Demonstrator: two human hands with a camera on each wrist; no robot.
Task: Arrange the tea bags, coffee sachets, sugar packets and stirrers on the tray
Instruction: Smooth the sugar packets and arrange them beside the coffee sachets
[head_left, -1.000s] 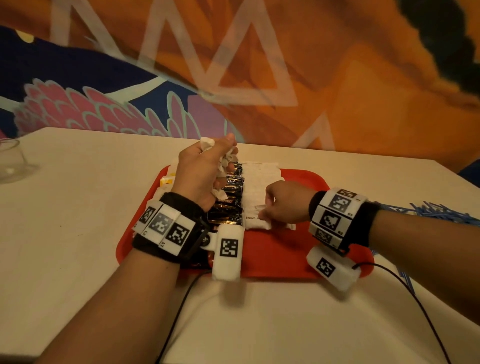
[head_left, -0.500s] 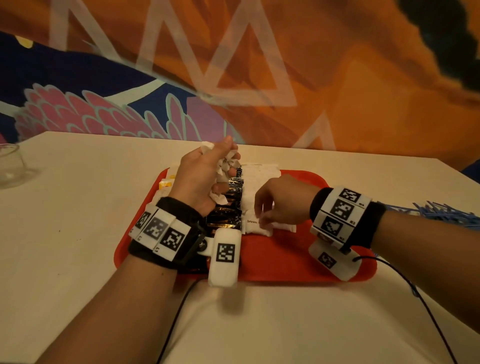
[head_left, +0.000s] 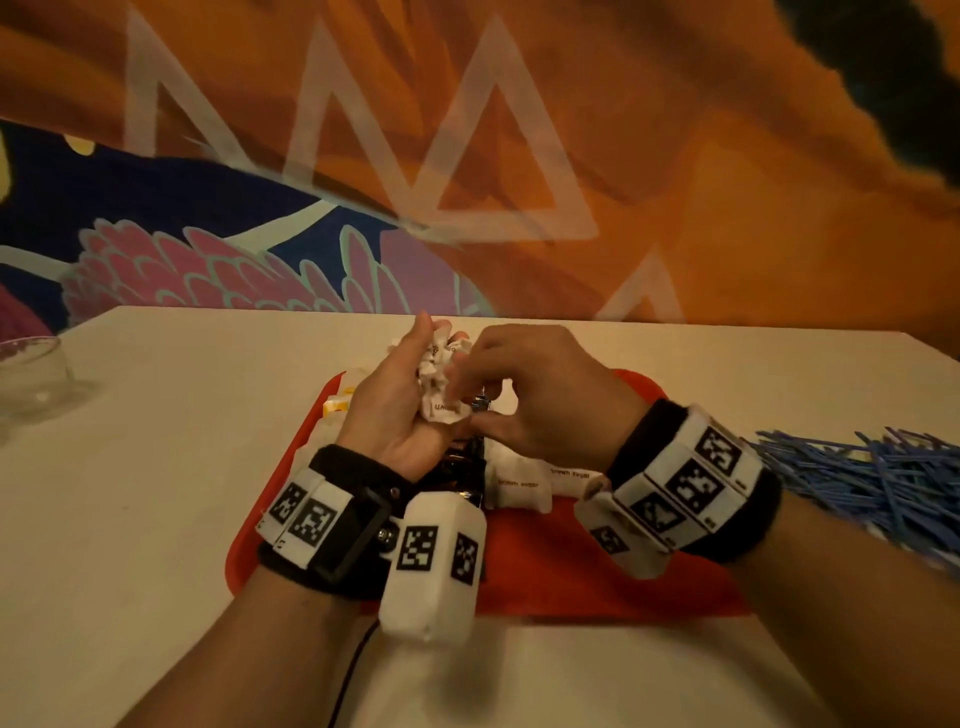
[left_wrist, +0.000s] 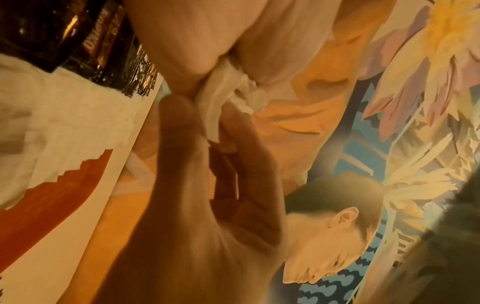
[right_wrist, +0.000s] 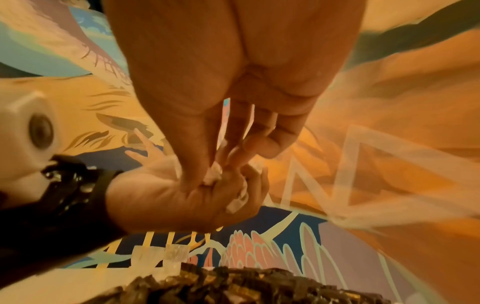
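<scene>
My left hand is raised above the red tray and grips a bunch of white sugar packets. My right hand has come up against it, and its thumb and forefinger pinch one packet out of that bunch. In the right wrist view the pinch sits inside the left palm. On the tray lie a row of dark coffee sachets, white brown-sugar packets to their right, and yellow tea bags at the left edge.
A heap of blue stirrers lies on the white table right of the tray. A clear glass stands at the far left. A painted wall rises behind the table's far edge. A cable runs off the front edge.
My right hand has left the sugar packets on the tray and risen to the left hand's bunch, where it now pinches a packet. The left hand turned slightly, palm toward the right.
</scene>
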